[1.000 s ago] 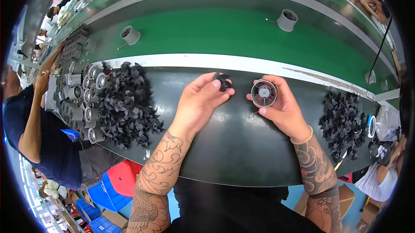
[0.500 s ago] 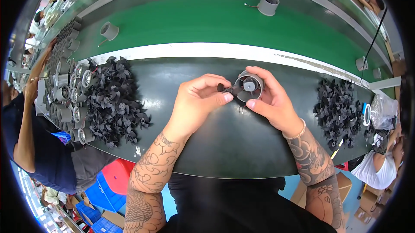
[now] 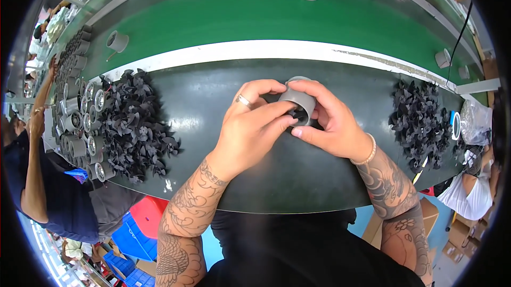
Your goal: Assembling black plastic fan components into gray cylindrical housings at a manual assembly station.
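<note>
My right hand is wrapped round a grey cylindrical fan housing, held above the dark tabletop in front of me. The housing is tilted, its opening turned down toward me. My left hand, with a ring on one finger, is closed at that opening, thumb and fingers reaching into it. They grip a black fan blade, which sits partly within the housing and is mostly hidden by the fingers and rim. Some left fingertips also rest near the housing's upper edge.
A heap of black fan blades lies on the left, beside many stacked grey housings. Another blade pile lies on the right, near a white ring-shaped object. Beyond a white rail, a green belt carries several housings. A co-worker's arm is at far left.
My left hand has brought the fan blade from beside the housing into its opening. My right hand has tipped the housing, so its inner hub no longer shows. The view has shifted slightly.
</note>
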A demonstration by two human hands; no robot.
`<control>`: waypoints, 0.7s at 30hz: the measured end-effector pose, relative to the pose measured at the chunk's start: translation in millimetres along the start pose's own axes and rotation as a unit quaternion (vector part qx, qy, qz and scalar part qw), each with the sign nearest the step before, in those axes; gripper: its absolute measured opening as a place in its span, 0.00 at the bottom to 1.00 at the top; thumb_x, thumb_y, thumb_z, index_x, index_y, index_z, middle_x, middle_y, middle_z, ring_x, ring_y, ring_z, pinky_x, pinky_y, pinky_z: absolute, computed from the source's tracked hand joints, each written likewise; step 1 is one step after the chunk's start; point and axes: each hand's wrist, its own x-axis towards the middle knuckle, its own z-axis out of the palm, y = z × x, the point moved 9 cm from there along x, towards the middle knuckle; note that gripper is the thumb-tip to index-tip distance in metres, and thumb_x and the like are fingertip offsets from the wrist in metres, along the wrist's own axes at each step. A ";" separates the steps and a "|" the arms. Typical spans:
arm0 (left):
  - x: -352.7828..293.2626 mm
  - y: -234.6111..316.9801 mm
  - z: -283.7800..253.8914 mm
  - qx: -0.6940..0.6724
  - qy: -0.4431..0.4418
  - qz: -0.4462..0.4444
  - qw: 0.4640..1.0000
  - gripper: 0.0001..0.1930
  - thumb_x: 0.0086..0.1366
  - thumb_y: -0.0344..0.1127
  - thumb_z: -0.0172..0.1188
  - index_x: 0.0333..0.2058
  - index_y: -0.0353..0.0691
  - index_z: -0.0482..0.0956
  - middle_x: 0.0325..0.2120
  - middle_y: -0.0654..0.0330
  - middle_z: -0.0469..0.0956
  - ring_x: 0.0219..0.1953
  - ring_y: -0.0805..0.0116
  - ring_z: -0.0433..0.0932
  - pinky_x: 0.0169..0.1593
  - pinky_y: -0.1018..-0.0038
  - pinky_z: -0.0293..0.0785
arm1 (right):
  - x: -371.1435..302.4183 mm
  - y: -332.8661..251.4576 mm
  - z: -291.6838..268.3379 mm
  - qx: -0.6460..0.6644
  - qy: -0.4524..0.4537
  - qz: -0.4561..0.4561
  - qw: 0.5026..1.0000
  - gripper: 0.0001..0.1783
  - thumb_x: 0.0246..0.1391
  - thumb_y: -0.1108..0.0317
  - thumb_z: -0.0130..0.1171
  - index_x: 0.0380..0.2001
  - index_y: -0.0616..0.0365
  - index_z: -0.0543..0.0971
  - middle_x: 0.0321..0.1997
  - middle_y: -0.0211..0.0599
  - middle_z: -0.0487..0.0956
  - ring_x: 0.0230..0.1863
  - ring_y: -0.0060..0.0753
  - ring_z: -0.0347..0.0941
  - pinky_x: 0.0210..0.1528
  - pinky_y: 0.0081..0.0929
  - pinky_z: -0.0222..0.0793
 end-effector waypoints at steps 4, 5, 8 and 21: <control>-2.6 0.6 -2.0 0.027 0.023 -0.002 0.999 0.12 0.54 0.21 0.70 0.39 0.35 0.85 0.49 0.55 0.77 0.38 0.65 0.82 0.42 0.71 0.82 | -0.3 0.1 1.3 0.025 0.006 0.011 1.000 0.39 0.53 0.83 0.64 0.68 0.59 0.63 0.69 0.37 0.61 0.66 0.31 0.65 0.65 0.31 0.68; -2.3 -1.1 -2.7 0.025 0.034 -0.011 0.999 0.12 0.54 0.21 0.71 0.39 0.34 0.85 0.48 0.54 0.78 0.40 0.64 0.83 0.43 0.70 0.82 | -0.3 -0.9 0.3 0.017 0.009 0.003 1.000 0.39 0.53 0.83 0.64 0.68 0.59 0.63 0.69 0.37 0.61 0.66 0.32 0.65 0.65 0.31 0.67; 0.0 -2.3 -3.1 0.018 0.067 0.010 0.998 0.11 0.53 0.21 0.72 0.37 0.34 0.84 0.46 0.53 0.80 0.42 0.62 0.83 0.44 0.70 0.82 | 0.2 3.0 -6.6 0.008 0.048 -0.038 0.998 0.37 0.50 0.75 0.67 0.65 0.52 0.69 0.63 0.36 0.69 0.55 0.27 0.70 0.42 0.19 0.72; 4.6 -11.9 14.5 -0.155 0.028 -0.033 0.987 0.29 0.54 0.30 0.71 0.55 0.36 0.70 0.56 0.46 0.73 0.54 0.47 0.75 0.56 0.60 0.75 | -12.0 -5.9 -14.7 -0.024 0.069 -0.055 0.996 0.29 0.53 0.76 0.60 0.60 0.65 0.69 0.62 0.45 0.69 0.64 0.37 0.66 0.67 0.34 0.59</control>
